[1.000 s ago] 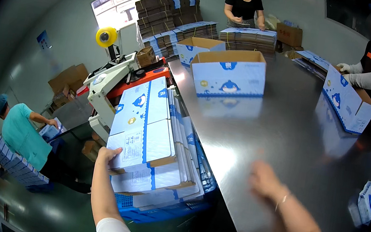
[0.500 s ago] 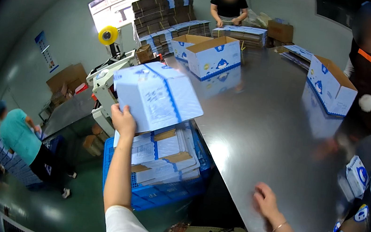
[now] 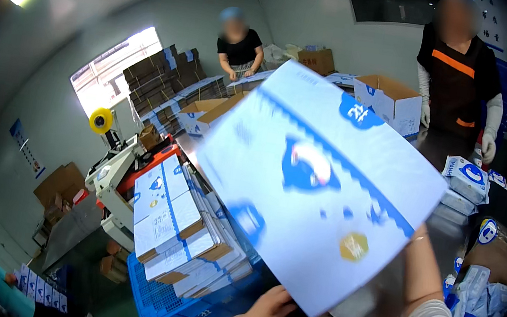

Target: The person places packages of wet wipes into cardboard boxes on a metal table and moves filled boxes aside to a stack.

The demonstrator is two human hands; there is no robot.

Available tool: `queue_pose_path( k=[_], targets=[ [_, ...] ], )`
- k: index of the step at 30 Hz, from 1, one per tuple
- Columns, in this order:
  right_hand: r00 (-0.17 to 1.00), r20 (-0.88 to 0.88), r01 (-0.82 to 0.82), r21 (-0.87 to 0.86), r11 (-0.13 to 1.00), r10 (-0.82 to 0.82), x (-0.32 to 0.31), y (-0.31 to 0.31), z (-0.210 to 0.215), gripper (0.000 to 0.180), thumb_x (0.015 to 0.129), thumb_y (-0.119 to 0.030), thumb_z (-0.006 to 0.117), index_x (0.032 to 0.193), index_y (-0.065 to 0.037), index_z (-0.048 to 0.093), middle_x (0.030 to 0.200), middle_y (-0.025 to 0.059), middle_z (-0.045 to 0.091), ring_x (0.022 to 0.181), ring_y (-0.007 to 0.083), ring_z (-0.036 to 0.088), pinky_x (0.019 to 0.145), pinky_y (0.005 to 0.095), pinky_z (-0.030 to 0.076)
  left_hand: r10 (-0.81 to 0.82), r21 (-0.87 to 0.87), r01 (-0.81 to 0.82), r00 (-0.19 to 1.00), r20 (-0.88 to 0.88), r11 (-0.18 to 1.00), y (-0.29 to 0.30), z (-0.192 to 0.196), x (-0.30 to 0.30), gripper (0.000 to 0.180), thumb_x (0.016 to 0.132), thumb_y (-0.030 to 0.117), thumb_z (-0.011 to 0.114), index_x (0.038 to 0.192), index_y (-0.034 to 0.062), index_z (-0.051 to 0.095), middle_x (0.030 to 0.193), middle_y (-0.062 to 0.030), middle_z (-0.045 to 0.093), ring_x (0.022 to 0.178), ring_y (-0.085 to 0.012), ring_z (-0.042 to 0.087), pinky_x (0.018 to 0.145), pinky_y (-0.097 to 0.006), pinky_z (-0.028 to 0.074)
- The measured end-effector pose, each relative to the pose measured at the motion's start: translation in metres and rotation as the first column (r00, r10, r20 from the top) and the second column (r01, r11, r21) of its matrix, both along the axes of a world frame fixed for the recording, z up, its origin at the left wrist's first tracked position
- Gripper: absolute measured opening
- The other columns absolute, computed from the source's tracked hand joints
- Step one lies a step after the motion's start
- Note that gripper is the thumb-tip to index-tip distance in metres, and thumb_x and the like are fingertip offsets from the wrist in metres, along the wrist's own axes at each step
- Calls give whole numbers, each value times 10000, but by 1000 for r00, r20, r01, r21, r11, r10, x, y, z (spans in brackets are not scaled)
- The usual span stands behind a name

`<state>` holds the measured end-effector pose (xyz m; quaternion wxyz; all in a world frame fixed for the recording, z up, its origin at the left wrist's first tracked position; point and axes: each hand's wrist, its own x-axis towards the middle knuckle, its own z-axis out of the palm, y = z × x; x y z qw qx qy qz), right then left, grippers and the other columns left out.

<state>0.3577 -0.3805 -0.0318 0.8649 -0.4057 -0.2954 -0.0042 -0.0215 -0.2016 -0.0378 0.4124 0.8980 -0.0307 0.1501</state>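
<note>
Flattened white-and-blue carton [image 3: 321, 187] raised over the steel table [image 3: 442, 152], just right of the blue crate [image 3: 181, 307].
Left hand [image 3: 271, 308] pinching the carton's lower corner; right hand hidden behind it, grip unclear. Best steadied at opposite edges before squaring open.

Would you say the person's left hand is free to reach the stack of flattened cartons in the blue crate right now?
Probably not: the left hand grips the lower edge of the large flat carton. The stack of flattened cartons lies close on the left in the blue crate, unobstructed.
</note>
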Motion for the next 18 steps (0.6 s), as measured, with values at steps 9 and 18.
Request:
queue_pose_path(
  k=[9, 18],
  targets=[
    [242, 349, 597, -789, 144, 906, -90, -16, 39, 394, 860, -378, 553, 634, -83, 682, 638, 159, 629, 666, 343, 603, 714, 427, 451, 211, -143, -255, 940, -268, 956, 192, 118, 47, 957, 716, 403, 770, 1440, -20, 310, 1388, -220, 438, 1252, -293, 460, 1044, -368, 362],
    [358, 475, 458, -839, 292, 804, -64, -27, 49, 194, 742, -253, 680, 669, -76, 649, 705, 120, 620, 739, 338, 592, 735, 439, 474, -111, 373, 494, 706, -700, 785, 123, 152, 88, 1051, 669, 476, 792, 1438, -45, 301, 1507, -226, 291, 1388, -332, 311, 1135, -359, 260]
  ],
)
